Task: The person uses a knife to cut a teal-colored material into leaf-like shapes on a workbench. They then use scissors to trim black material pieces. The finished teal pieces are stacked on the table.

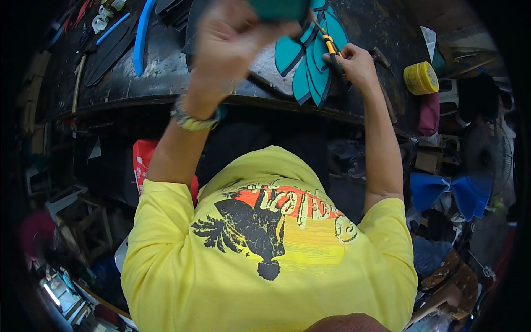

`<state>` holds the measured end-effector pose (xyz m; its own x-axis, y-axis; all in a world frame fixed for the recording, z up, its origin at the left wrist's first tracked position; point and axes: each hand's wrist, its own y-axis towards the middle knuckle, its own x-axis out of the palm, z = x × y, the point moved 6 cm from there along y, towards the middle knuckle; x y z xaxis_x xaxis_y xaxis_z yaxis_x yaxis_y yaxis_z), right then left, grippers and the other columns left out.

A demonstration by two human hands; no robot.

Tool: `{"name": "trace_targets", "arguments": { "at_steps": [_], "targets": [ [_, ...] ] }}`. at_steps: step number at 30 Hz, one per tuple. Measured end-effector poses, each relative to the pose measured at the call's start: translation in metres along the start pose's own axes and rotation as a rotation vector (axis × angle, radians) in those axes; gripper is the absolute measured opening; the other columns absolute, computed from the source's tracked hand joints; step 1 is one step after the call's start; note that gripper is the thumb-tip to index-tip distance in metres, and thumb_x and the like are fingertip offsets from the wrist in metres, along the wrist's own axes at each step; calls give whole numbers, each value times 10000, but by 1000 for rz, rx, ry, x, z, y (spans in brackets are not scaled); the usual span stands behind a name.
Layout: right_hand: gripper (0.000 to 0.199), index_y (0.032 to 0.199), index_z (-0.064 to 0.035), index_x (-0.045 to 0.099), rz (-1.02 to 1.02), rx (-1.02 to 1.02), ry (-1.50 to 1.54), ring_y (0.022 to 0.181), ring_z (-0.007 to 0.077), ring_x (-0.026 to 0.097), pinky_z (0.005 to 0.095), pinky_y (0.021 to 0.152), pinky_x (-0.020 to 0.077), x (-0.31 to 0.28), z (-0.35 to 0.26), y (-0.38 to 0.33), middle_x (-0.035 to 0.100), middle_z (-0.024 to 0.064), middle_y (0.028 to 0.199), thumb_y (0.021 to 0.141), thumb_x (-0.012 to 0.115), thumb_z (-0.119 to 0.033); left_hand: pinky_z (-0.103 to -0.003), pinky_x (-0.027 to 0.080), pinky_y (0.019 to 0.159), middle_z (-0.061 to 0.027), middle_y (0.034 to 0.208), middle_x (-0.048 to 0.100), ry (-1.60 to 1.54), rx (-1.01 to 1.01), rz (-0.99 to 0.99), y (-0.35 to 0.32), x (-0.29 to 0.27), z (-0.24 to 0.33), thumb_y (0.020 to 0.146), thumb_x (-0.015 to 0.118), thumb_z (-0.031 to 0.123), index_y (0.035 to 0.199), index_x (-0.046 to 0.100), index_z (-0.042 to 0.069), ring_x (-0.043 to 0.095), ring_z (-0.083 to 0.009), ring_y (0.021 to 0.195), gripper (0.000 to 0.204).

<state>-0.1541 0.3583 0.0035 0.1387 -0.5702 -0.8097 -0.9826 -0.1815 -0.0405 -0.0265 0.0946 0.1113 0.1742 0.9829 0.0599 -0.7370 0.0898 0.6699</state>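
Observation:
My left hand (227, 47), blurred by motion, is raised over the table and closed on a dark teal piece (279, 8), cut off by the top edge of the view. My right hand (357, 65) is closed around pliers (330, 45) with yellow and black handles; their thin metal tip points up toward the teal piece. Whether the tip touches it, I cannot tell. Beneath the pliers lies a spread of several teal leaf-shaped pieces (301, 83) with black edges, overlapping on the tabletop.
The dark worktable (127, 98) holds black flat sheets (110, 58), a curved blue strip (142, 39) and a wooden-handled tool (78, 83) at left. A yellow tub (420, 78) stands at the right edge, near a hammer (381, 58). A fan (487, 157) stands farther right.

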Motion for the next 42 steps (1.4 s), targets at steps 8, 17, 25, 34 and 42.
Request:
{"name": "trace_targets", "arguments": {
  "at_steps": [8, 17, 25, 34, 42],
  "targets": [
    [392, 1056, -16, 632, -86, 28, 972, 621, 101, 626, 208, 567, 451, -9, -5, -77, 695, 70, 797, 920, 740, -367, -296, 552, 946, -54, 1096, 748, 233, -181, -154, -33, 39, -98, 809, 634, -154, 1053, 769, 45, 695, -171, 1051, 343],
    [424, 1079, -29, 645, -32, 116, 1132, 730, 87, 602, 209, 666, 496, 20, -14, -127, 627, 4, 878, 709, 849, -70, -319, 554, 933, -87, 1285, 651, 326, -16, 4, -39, 52, -100, 895, 643, -47, 1179, 726, 103, 658, -218, 1151, 332],
    [346, 1043, -51, 635, 400, -48, 1342, 800, 111, 642, 246, 795, 552, 3, -12, -125, 638, 7, 913, 761, 814, 39, -307, 527, 918, -46, 1244, 648, -628, -1015, -22, -112, 115, -97, 1056, 525, 395, 1446, 441, 45, 622, -101, 1055, 531],
    [306, 1087, -16, 621, -151, 3, 1081, 635, 89, 589, 201, 566, 457, 5, 6, -165, 620, 46, 823, 823, 770, -64, -232, 529, 892, -13, 1121, 714, -399, -916, -63, -105, 83, -100, 934, 750, 165, 1234, 660, 20, 645, -56, 978, 346],
    [629, 1082, -52, 607, -657, 354, 897, 672, 70, 573, 199, 594, 449, 24, 56, -223, 613, 24, 802, 684, 886, -452, -231, 493, 944, -27, 1134, 712, -198, -899, -100, -100, 46, -100, 932, 750, 195, 1273, 645, -9, 637, -68, 1002, 411]
  ]
}}
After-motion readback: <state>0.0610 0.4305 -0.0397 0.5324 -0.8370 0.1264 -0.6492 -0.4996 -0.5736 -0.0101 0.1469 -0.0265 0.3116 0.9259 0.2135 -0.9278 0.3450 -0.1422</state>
